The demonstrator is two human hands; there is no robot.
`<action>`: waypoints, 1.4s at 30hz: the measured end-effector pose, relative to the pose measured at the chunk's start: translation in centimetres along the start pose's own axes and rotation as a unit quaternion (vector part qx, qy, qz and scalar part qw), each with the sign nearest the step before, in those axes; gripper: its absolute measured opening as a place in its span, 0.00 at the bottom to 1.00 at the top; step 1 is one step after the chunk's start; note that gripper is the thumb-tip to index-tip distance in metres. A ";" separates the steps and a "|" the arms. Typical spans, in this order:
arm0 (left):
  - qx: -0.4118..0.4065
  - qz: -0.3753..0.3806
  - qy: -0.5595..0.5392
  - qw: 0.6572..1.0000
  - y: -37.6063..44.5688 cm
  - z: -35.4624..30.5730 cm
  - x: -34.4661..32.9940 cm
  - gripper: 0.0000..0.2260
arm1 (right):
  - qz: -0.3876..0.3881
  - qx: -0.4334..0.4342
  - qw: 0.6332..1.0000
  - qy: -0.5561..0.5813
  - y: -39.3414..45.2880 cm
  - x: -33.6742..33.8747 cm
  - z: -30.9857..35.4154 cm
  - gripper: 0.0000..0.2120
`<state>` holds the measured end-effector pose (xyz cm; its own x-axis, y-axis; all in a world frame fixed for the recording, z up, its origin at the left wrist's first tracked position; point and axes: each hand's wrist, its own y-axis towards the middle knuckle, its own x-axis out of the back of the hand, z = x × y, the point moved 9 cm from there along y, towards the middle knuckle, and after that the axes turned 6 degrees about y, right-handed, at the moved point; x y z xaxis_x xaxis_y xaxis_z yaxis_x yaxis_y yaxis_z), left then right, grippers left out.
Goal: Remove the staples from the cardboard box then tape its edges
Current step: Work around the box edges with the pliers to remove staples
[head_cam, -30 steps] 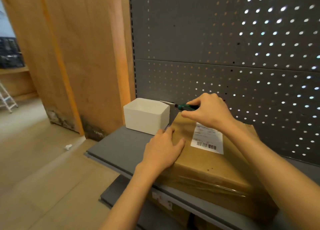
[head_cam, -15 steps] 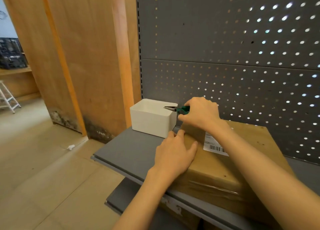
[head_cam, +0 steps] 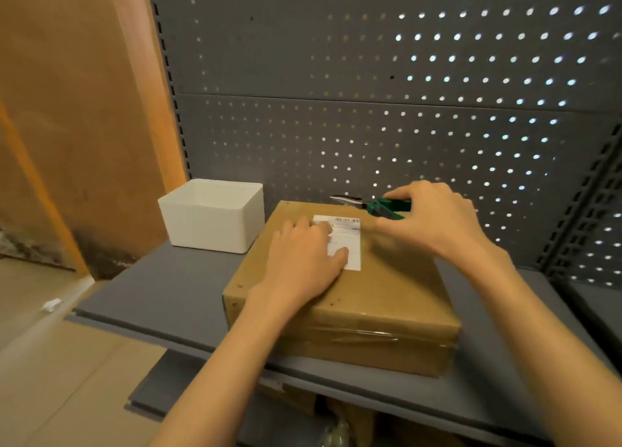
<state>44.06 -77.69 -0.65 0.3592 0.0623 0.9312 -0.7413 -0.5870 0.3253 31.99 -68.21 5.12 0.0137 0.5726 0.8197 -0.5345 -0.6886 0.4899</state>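
Note:
A brown cardboard box (head_cam: 387,298) lies flat on the grey shelf (head_cam: 161,298), with a white shipping label (head_cam: 350,241) on its top and clear tape across its front face. My left hand (head_cam: 303,261) presses flat on the box top, its fingers straight and partly over the label. My right hand (head_cam: 434,221) grips green-handled pliers (head_cam: 373,205) over the box's far edge, the metal jaws pointing left. Small dark marks dot the box top near its front and left edges; I cannot make out staples clearly.
A white open-topped plastic bin (head_cam: 212,214) stands on the shelf just left of the box. A grey pegboard (head_cam: 370,93) rises behind. A plywood panel (head_cam: 77,109) stands at the left. More cardboard shows on the lower shelf (head_cam: 303,399).
The pliers moved right, away from above the white bin to the box's far edge. The box turned square to me. My left hand slid further onto the top, over the label.

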 end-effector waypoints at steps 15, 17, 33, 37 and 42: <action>-0.090 0.063 -0.025 0.994 1.8 -7.7 -3.5 0.19 | 0.039 -0.079 0.996 -0.031 -6.0 3.5 -10.7 0.22; -0.087 0.056 -0.030 0.994 1.8 -7.7 -3.5 0.18 | 0.045 -0.070 0.996 -0.028 -6.2 3.2 -10.7 0.22; -0.070 0.036 -0.069 0.995 1.5 -7.3 -3.0 0.16 | 0.052 -0.029 0.997 -0.056 -5.6 2.6 -9.5 0.22; -0.073 0.032 -0.073 0.994 1.5 -7.3 -3.0 0.16 | 0.048 -0.024 0.997 -0.055 -5.8 2.6 -9.3 0.21; -0.073 0.029 -0.078 0.994 1.6 -7.2 -3.1 0.16 | 0.050 -0.024 0.997 -0.049 -6.1 2.7 -9.0 0.21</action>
<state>37.68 -73.01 -1.89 0.3889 -0.1008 0.9157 -0.8337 -0.4614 0.3033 27.64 -58.43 1.69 0.0392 0.4543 0.8900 -0.5773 -0.7167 0.3912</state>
